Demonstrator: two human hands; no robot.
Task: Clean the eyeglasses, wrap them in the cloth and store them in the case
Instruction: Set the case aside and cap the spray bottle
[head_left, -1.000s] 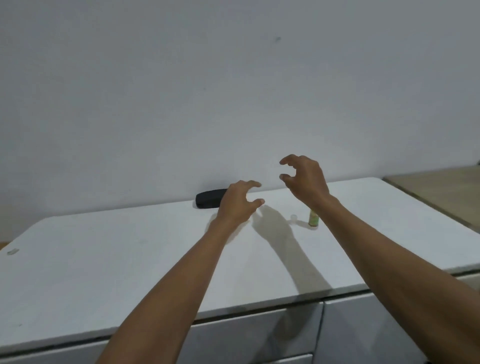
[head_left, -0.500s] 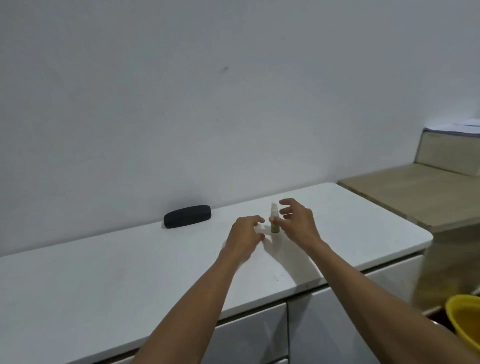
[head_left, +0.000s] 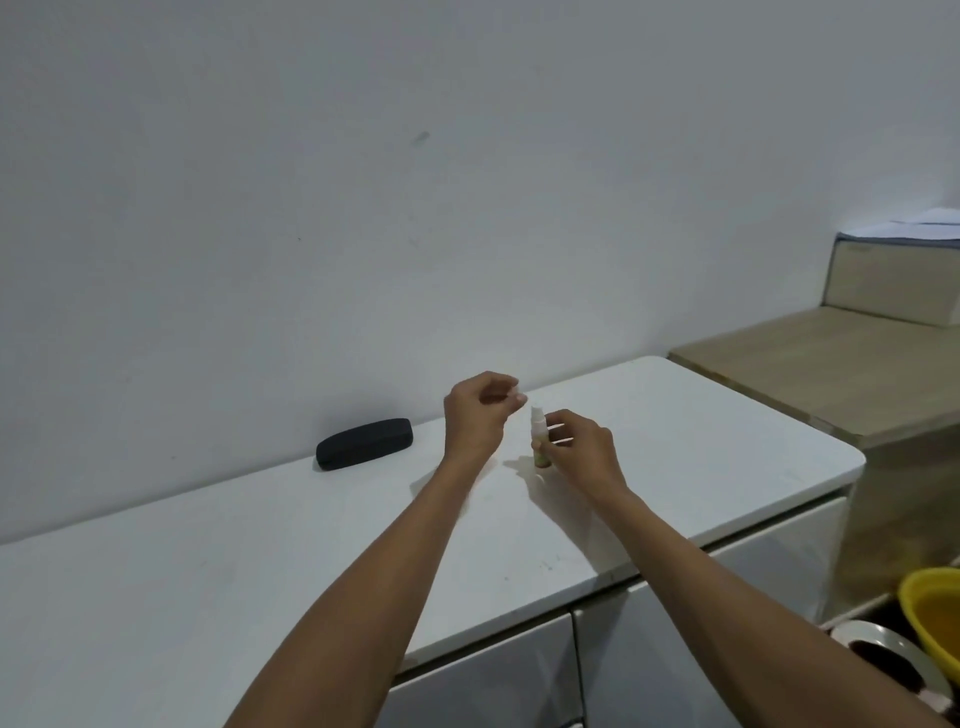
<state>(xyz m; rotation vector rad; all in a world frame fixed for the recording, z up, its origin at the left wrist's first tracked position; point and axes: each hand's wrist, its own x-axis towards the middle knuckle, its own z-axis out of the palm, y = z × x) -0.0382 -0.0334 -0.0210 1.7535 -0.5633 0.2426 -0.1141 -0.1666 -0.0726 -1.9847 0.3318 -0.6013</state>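
Desk: white top, drawer fronts beneath, against a plain wall.

Case: black, closed, lying flat near the wall at about 10 o'clock from the hands. Long axis roughly left to right, right end tipped slightly toward the wall. Untouched, well apart from both hands.

Left hand: raised above the desk, fingers curled in, thumb and fingertips pinched together at the upper right. Something pale at the pinch, too small and blurred to identify; grasp cannot be told for certain.

Spray bottle: small, upright on the desk, long axis vertical, white nozzle up, greenish body below. Just beside the left hand, at its 4 o'clock.

Right hand: fingers closed around the bottle's body from the right, holding it.

Wooden surface: lower-toned, at 2 o'clock beyond the desk's right end.

Yellow basin: at 4 o'clock, on the floor side, partly cut off.

Eyeglasses and cloth: not seen.
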